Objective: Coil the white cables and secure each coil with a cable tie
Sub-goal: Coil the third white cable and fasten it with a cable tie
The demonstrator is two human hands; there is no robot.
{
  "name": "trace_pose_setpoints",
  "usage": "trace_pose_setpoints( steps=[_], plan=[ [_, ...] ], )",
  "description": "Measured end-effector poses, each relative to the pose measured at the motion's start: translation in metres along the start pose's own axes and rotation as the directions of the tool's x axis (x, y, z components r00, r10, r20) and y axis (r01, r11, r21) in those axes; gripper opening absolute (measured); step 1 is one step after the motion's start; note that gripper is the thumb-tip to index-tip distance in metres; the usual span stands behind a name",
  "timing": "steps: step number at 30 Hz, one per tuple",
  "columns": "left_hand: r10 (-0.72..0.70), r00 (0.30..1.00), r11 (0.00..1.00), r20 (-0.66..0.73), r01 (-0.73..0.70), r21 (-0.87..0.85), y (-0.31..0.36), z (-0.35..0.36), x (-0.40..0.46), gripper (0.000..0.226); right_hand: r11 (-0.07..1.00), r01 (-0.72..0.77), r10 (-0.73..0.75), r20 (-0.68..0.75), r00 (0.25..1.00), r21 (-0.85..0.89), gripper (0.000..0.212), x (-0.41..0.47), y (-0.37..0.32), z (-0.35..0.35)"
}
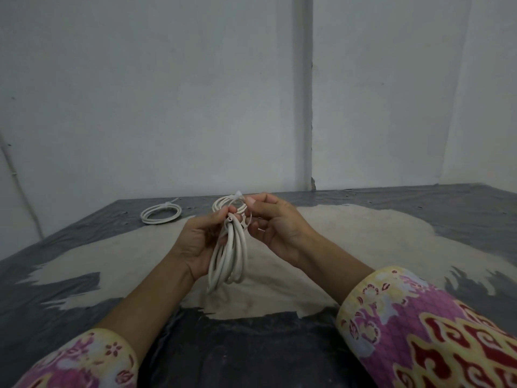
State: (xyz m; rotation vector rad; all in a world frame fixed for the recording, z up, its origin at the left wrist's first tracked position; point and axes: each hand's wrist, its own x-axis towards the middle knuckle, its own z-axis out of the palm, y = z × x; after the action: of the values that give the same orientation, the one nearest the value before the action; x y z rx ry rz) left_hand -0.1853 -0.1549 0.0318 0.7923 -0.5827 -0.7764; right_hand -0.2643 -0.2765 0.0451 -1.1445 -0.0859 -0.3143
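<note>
Cable tie (249, 219) faint, left hand (200, 242) hides coil (230, 259)

smooth white plastic-sheathed cable coil (232, 253), worn matt grey table covering (461, 214), patterned cloth sleeve (436, 331)

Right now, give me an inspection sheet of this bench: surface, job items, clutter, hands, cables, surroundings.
Surface: table, dark sheet worn through to a pale patch.
Job's things: tied coil lying far left; another tied coil behind the hands.
Clutter: nothing seen.
Grippers: left hand grips the held coil; right hand pinches a thin cable tie, its fastening unclear.
Cables: all white, coiled.
Surroundings: bare grey wall.
</note>
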Motion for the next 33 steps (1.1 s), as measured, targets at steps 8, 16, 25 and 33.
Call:
trace_pose_setpoints(
  steps=[8,16,25,33],
  plan=[
    [-0.031,0.999,0.998,0.005,0.031,0.046,0.0,0.005,-0.003,0.044,0.999,0.013,-0.009,0.07,0.997,-0.046,0.016,0.001,0.002,-0.007],
    [-0.116,0.991,0.971,0.062,0.1,0.219,0.004,0.003,-0.004,0.038,0.991,0.06,-0.034,0.206,0.978,-0.12,0.029,-0.004,-0.009,-0.012],
    [-0.11,0.994,0.955,0.014,0.102,0.277,0.008,0.004,-0.004,0.043,0.999,0.047,-0.042,0.162,0.986,-0.026,0.021,-0.004,-0.009,-0.014],
    [0.154,0.987,0.841,-0.043,-0.107,0.531,0.004,0.018,-0.004,0.009,0.995,0.099,-0.099,0.008,0.995,0.004,0.016,0.003,-0.004,-0.023]
  ],
)
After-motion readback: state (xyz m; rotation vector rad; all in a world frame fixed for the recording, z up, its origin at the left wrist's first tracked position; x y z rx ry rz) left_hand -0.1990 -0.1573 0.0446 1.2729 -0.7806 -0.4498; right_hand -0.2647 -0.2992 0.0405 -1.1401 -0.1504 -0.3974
